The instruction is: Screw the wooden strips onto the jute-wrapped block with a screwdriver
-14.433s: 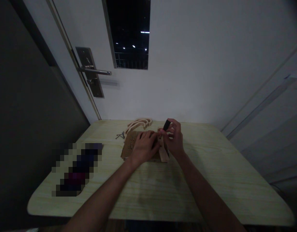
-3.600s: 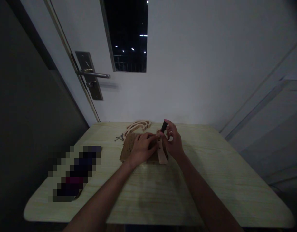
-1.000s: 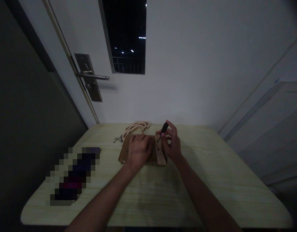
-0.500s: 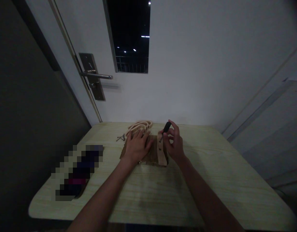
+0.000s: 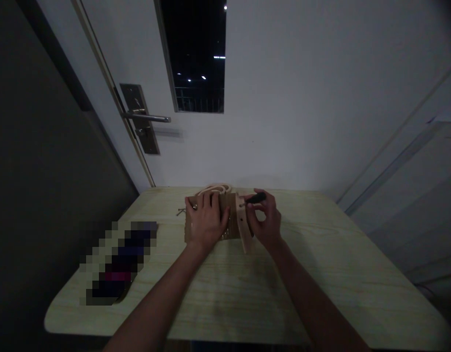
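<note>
My left hand [image 5: 207, 219] lies with fingers spread on a piece of brown cardboard [image 5: 232, 230], pressing it from above. At the cardboard's right end stands a pale wooden strip [image 5: 242, 226] with dark holes in it. In my right hand [image 5: 266, 220], closed between thumb and fingers, is a screwdriver with a black handle [image 5: 257, 198]. It leans low to the right, its tip at the strip's upper hole. Behind the cardboard lie curved pale wooden pieces [image 5: 220, 187], partly hidden. A few screws [image 5: 180, 211] show left of the cardboard.
The light wood-grain table [image 5: 211, 303] has a rounded front left corner. A blurred-out dark object [image 5: 123, 264] lies on its left side. Behind the table is a white door with a metal handle [image 5: 148, 117] and a narrow window [image 5: 198, 58].
The screwdriver has tipped from steep to nearly level, its handle lower and further right. The cardboard and strip have turned and shifted slightly away, covering more of the curved pieces and screws.
</note>
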{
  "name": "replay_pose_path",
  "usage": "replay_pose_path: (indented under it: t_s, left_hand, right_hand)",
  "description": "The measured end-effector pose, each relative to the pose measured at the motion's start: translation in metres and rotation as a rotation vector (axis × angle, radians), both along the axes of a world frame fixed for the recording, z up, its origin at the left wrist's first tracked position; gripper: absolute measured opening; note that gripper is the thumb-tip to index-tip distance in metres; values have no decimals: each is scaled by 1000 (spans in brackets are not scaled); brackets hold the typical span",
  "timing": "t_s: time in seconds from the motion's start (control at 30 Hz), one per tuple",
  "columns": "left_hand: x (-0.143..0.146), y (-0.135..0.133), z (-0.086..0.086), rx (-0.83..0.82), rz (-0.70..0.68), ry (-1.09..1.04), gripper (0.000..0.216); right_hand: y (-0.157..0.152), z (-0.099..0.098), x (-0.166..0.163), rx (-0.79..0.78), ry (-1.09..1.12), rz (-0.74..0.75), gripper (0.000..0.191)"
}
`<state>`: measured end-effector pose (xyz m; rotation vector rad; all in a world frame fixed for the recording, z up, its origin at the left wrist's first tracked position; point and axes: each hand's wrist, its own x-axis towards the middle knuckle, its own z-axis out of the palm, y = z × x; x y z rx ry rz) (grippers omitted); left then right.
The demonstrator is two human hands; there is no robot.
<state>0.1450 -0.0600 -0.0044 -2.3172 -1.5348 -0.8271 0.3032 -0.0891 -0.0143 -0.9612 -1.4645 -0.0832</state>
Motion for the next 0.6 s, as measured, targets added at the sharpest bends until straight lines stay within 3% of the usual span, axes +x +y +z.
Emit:
replay_pose_path:
  t_s: [0.13, 0.4, 0.6]
  left_hand:
    - [0, 2, 1, 46, 57, -43, 47]
    - [-2, 9, -5, 56, 19, -48, 76]
    - [-2, 10, -5, 43, -5, -69, 81]
  right_hand:
    - [-2, 4, 0, 31, -42, -43, 20]
    - [2, 0, 4, 64, -153, -52, 23]
    - [2, -6, 6, 15, -219, -53, 14]
